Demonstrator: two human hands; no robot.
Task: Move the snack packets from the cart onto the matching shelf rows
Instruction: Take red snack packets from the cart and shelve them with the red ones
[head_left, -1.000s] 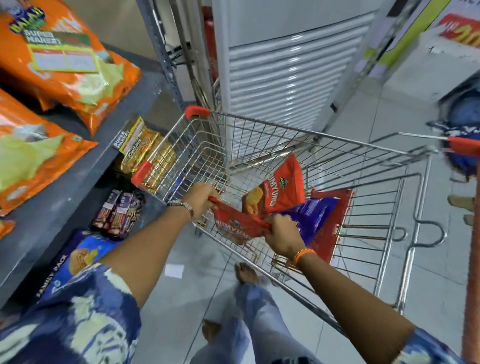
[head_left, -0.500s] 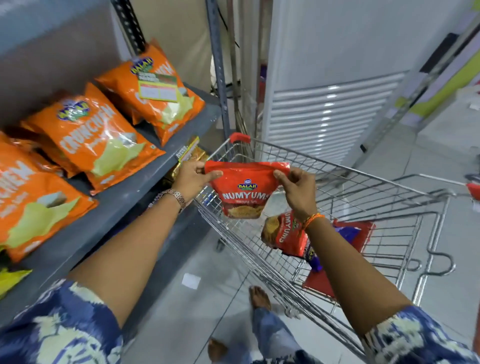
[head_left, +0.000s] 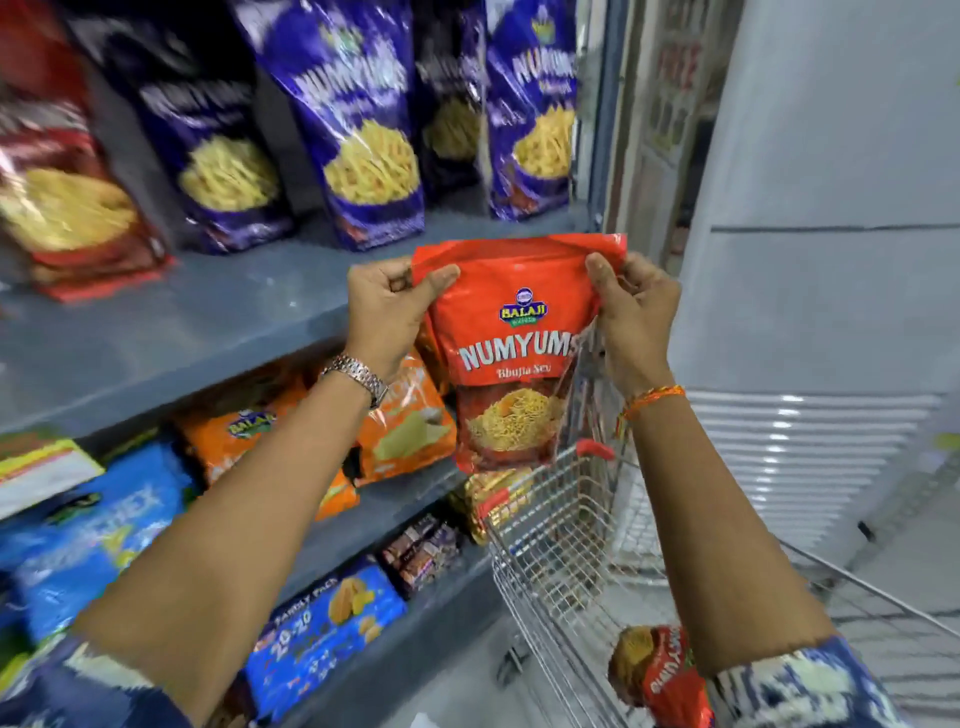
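Red packets (head_left: 511, 353): two; purple packets (head_left: 363, 130): four; hands: two.

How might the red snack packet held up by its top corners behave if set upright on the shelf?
The red packet probably flexes; its film creases by the left hand. It looks light, pinched only at the corners. It may stand, like the purple packets.

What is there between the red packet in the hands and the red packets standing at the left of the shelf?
In the head view, only bare grey shelf board lies between the held red packet and the red packets; the purple packets stand further back.
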